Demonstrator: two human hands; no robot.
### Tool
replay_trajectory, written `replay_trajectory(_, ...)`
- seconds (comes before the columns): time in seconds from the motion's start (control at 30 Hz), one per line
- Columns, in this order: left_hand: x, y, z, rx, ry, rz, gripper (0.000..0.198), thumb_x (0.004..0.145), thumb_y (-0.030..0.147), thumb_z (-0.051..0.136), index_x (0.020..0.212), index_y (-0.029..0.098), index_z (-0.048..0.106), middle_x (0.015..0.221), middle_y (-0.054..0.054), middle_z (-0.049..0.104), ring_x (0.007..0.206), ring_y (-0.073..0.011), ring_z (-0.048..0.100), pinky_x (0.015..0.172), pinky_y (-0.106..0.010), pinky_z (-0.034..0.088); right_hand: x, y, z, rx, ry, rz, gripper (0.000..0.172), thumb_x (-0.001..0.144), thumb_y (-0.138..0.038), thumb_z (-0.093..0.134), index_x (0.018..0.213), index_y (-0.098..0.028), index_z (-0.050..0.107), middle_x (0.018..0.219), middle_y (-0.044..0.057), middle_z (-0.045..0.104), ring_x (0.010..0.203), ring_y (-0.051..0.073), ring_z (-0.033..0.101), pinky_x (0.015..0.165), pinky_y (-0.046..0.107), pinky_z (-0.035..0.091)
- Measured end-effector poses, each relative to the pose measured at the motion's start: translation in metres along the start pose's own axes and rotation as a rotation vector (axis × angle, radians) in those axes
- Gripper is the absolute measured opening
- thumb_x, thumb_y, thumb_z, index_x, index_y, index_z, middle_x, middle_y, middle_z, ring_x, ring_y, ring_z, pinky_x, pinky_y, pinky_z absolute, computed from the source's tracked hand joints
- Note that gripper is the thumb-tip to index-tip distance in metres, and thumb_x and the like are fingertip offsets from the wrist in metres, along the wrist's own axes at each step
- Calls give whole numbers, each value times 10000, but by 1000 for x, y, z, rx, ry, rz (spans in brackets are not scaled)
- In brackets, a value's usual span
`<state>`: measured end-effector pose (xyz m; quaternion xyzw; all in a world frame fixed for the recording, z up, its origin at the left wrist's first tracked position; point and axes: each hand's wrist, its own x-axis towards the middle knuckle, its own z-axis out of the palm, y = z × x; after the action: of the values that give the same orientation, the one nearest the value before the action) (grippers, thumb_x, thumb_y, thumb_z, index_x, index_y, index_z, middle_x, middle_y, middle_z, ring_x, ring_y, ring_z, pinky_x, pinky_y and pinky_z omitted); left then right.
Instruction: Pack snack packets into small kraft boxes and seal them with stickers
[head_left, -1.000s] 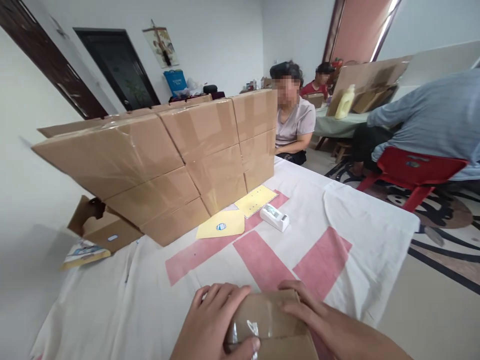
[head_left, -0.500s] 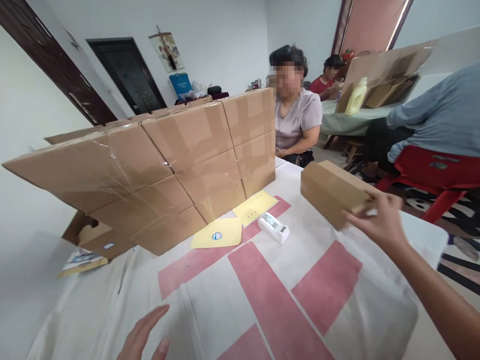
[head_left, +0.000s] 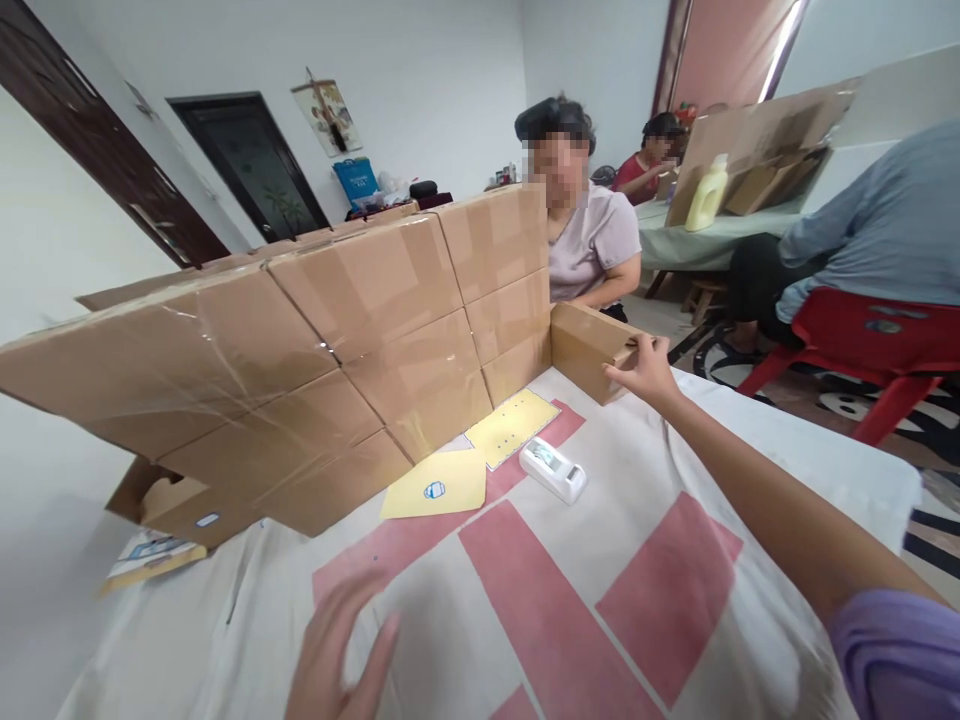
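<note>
My right hand [head_left: 643, 370] grips the near end of a long brown cardboard box [head_left: 589, 350], thumb on one side and fingers over the other. The far end of this box lies close to the right end of a wall of taped cardboard boxes [head_left: 405, 330]; I cannot tell whether they touch. Low in the view, my left hand [head_left: 341, 650] hovers over the cloth with fingers apart, holding nothing. Between the hands lie a small white device with a little screen [head_left: 553, 470], a yellow card with a blue drawing [head_left: 435, 484] and a yellow dotted sheet [head_left: 513, 426].
A white cloth with red bands [head_left: 420, 610] covers the table. An open cardboard box [head_left: 191, 508] and a printed packet [head_left: 154, 555] stand at the left. Across the table sits a person [head_left: 600, 240]; a red chair [head_left: 885, 330] with another seated person is at the right.
My right hand has moved the cardboard box away and to the left, up to the end of the box wall. My left hand has shifted slightly right and further into view.
</note>
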<state>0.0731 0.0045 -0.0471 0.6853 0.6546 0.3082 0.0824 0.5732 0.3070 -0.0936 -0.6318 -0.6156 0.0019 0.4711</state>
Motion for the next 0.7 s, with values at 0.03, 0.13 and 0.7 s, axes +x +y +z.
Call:
replay_trajectory(0.03,34,29,12,15,-48,130,324,960,463,478,1185,275,617,1284,-63,665,1221,-271,614,1003,-458,541,0,0,-1,2,-10,3,861,619,-635,768,1275,-144,502,1198,149,381,1223,359,433,1097,481,391)
replay_trajectory(0.13,147,130,64,69,-228,460,389,1022,359,376,1338,202,539,1406,-92,599,1303,-208,547,1103,-369,453,-1,-2,-4,-5,-36,22,824,623,-573,790,1266,-144,506,1199,151,390,1218,351,440,1105,461,390)
replay_trajectory(0.7,351,288,252,394,-459,618,476,932,383,635,1364,210,535,1461,-116,500,1292,-299,524,1065,-569,457,0,-6,-9,-100,-139,69,839,680,-564,758,1337,-134,462,1234,167,383,1143,356,507,1012,445,454)
